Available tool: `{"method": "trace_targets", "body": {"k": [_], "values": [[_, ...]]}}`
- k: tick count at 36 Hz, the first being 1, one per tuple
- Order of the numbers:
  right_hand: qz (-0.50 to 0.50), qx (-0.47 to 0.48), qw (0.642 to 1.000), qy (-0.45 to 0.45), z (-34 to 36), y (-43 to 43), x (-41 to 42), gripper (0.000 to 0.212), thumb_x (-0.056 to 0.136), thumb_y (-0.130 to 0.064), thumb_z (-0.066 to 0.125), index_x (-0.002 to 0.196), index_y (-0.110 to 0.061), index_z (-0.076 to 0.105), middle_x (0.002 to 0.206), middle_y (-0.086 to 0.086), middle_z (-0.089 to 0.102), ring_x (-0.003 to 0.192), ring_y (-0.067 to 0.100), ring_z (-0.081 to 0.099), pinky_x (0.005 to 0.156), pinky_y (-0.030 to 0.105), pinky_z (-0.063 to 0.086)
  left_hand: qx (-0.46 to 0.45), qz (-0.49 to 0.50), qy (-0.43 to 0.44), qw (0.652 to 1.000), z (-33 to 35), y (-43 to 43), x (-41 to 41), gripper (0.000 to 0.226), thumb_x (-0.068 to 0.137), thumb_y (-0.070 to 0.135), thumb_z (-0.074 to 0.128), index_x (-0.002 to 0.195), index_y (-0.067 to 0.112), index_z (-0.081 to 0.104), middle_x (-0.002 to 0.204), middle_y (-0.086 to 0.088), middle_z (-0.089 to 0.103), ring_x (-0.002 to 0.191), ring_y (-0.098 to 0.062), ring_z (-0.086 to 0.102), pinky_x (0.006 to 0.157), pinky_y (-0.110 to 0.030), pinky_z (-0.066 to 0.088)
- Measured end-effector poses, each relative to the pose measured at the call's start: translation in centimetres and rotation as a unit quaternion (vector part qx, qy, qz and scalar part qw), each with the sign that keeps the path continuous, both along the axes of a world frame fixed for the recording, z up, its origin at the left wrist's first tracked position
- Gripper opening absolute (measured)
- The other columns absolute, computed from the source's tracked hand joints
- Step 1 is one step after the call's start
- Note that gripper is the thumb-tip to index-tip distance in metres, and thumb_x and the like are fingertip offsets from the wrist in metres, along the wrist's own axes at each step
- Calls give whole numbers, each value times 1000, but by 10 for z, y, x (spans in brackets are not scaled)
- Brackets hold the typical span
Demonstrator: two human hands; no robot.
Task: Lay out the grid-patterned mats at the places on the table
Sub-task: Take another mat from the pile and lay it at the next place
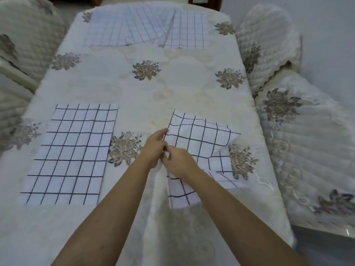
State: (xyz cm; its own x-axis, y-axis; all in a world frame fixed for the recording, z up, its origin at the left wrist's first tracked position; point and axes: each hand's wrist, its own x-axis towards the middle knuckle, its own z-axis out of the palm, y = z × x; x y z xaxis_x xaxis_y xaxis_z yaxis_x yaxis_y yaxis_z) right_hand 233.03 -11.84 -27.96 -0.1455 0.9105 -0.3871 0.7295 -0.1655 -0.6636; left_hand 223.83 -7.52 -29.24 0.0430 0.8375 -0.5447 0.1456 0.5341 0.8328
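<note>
Your left hand (pixel 155 145) and right hand (pixel 179 159) both pinch the left edge of the rumpled mat (pixel 199 140), near right on the desk (pixel 172 83). Spread them along that edge, pull taut, and square it with the flat mat (pixel 67 154).

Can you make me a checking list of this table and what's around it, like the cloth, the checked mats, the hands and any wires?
Surface: a table under a cream tablecloth with embroidered flowers.
Job's things: a flat grid mat lies at the near left place; a half-folded mat is at the near right, not yet spread; a pile of grid mats lies overlapping at the far end.
Clutter: nothing seen.
Grippers: the left hand and right hand both pinch the half-folded mat at its left edge.
Cables: nothing seen.
Surroundings: quilted chair covers on chairs at both sides of the table.
</note>
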Motion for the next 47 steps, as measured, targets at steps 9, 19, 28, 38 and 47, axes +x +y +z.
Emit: {"method": "trace_targets", "body": {"k": [9, 19, 28, 38, 47], "values": [[-120, -50, 991, 43, -27, 5, 27, 31, 95, -23, 45, 124, -14, 53, 101, 0, 55, 82, 13, 52, 74, 28, 46, 27, 2, 28, 999, -25, 18, -13, 66, 81, -21, 33, 138, 12, 39, 147, -6, 36, 138, -15, 29, 96, -22, 33], [-328, 30, 939, -99, -43, -2, 111, 38, 86, -17, 59, 122, -5, 52, 123, 15, 44, 106, 28, 49, 84, 27, 36, 73, -36, 233, 969, -48, -4, -35, 26, 91, 14, 52, 117, 14, 52, 78, 2, 54, 72, -17, 52, 67, -28, 41], [-442, -68, 894, 45, -48, 4, 140, 15, 78, -14, 67, 77, -10, 53, 71, 12, 49, 65, 24, 47, 63, 38, 48, 75, -86, 360, 926, -41, -17, -35, 47, 98, 32, 39, 56, 12, 36, 55, -1, 40, 54, -17, 38, 50, -30, 25], [-434, -121, 891, 57, -44, -2, 153, 11, 82, -14, 67, 74, -9, 62, 65, 7, 55, 69, 25, 54, 71, 34, 47, -8, -5, 217, 976, -46, -26, -18, 39, 94, 20, 49, 58, 11, 37, 55, -5, 35, 53, -20, 33, 60, -30, 31], [-425, -91, 900, 37, -43, -4, 155, 18, 84, -16, 62, 68, -10, 56, 64, 8, 52, 68, 26, 53, 68, 39, 47, 18, 9, 225, 974, -43, -30, 1, 21, 96, 26, 45, 88, 8, 50, 69, 4, 48, 73, -19, 47, 59, -27, 34]]}}
